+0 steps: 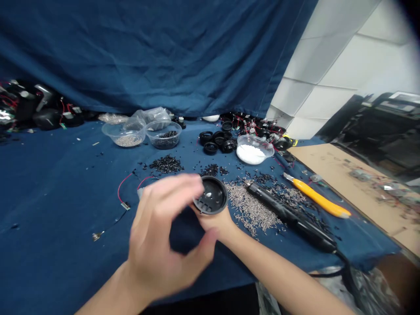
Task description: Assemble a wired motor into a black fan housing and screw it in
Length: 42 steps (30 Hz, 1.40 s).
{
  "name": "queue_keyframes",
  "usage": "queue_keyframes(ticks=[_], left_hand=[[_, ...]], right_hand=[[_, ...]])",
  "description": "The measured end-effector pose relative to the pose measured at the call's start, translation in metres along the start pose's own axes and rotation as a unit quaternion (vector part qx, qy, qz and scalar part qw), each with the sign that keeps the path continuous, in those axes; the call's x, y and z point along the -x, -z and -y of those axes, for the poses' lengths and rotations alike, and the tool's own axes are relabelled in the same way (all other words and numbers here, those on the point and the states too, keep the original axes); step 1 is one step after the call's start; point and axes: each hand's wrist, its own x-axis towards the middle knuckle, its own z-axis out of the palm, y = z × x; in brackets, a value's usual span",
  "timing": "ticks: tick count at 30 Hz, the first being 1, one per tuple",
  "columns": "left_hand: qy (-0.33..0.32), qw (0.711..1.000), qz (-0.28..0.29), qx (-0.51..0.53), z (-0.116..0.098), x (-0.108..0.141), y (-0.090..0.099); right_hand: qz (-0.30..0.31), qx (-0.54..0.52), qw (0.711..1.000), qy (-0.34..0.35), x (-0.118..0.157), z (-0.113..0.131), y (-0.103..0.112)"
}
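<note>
A round black plastic cup [214,197] with an open top is at the middle, tilted toward the camera. My left hand [160,236] is blurred and curved, its thumb well apart from the fingers and nothing visible in the gap. Its fingertips overlap the cup's left rim; contact is unclear. My right hand [215,223] reaches in from the lower right, behind and below the cup, its fingers hidden by the cup and my left hand. Left of my hands, a small board [125,205] with red and black wires lies on the blue cloth [65,192].
A black electric screwdriver [292,218] and a yellow cutter [320,199] lie right, beside scattered screws [251,210]. Behind stand bowls of screws [129,140], black pieces [168,139] and white bits [251,154], near black rings [218,141]. Cardboard [318,157] is far right.
</note>
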Motion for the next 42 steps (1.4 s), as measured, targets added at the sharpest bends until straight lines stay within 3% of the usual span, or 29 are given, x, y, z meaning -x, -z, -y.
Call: queue_keyframes(ticks=[5,7,10,13,16,18,21,24,26,27,29,31,33,37,42], left_hand=[[0.157,0.974,0.121,0.107,0.013,-0.022,-0.02],[0.177,0.97,0.11,0.122,0.017,-0.032,-0.019],[0.212,0.956,0.034,0.199,0.026,-0.052,-0.004],[0.241,0.913,-0.063,0.322,0.041,-0.076,0.02],[0.239,0.893,-0.119,0.362,0.06,-0.094,0.042],[0.245,0.89,-0.123,0.365,0.073,-0.099,0.05],[0.251,0.897,-0.101,0.349,0.087,-0.102,0.048],[0.224,0.919,-0.09,0.311,0.086,-0.103,0.034],[0.194,0.939,-0.033,0.282,0.075,-0.106,0.024],[0.176,0.947,0.026,0.268,0.069,-0.108,0.02],[0.129,0.943,0.201,0.23,0.055,-0.111,0.013],[0.077,0.905,0.38,0.177,0.045,-0.113,0.009],[0.047,0.862,0.488,0.131,0.043,-0.109,0.005],[0.042,0.817,0.568,0.089,0.055,-0.088,0.001],[0.065,0.808,0.583,0.059,0.071,-0.06,0.002]], right_hand=[[0.033,0.049,0.998,0.031,-0.002,0.001,-0.006],[0.065,0.075,0.994,0.05,-0.002,0.008,-0.006],[0.095,0.172,0.978,0.071,0.0,0.022,0.004],[0.077,0.284,0.953,0.073,0.008,0.031,0.037],[-0.002,0.381,0.922,0.062,0.026,0.035,0.087],[-0.042,0.478,0.876,0.047,0.044,0.035,0.123],[-0.033,0.613,0.789,-0.023,0.073,0.035,0.166],[-0.004,0.66,0.748,-0.071,0.093,0.031,0.19],[0.011,0.671,0.737,-0.082,0.097,0.026,0.195],[0.015,0.672,0.735,-0.086,0.097,0.023,0.196],[0.019,0.671,0.736,-0.092,0.094,0.019,0.196],[0.022,0.666,0.74,-0.094,0.091,0.014,0.195],[0.025,0.663,0.743,-0.091,0.091,0.01,0.196],[0.004,0.68,0.732,-0.047,0.098,0.006,0.198],[-0.041,0.688,0.723,0.049,0.098,0.024,0.196]])
